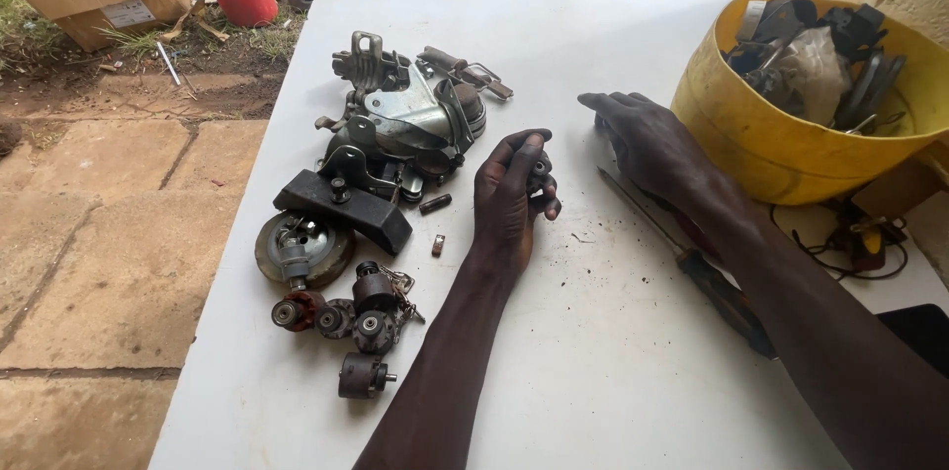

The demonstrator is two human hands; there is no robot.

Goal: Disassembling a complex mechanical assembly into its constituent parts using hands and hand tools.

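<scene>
White table [613,351] underneath it all, and over beyond the right hand [647,139] sits the big yellow tub [751,149], loaded to the rim with dark metal scrap and a crumpled bit of plastic. Left of the left hand [509,198] there's the heap of metal brackets [400,129], then a black block [341,208] and a caster wheel [301,251], with a cluster of little motors [356,317] nearer the person's body. A screwdriver [692,257] runs diagonally under the right forearm, tip pointing up toward the gap between the two hands. Now the left hand: fingers curled tight around a small dark part [540,173], held just off the tabletop, its long axis hard to tell. The right hand rests flat, fingers spread, holding nothing, just to the right of that part.
</scene>
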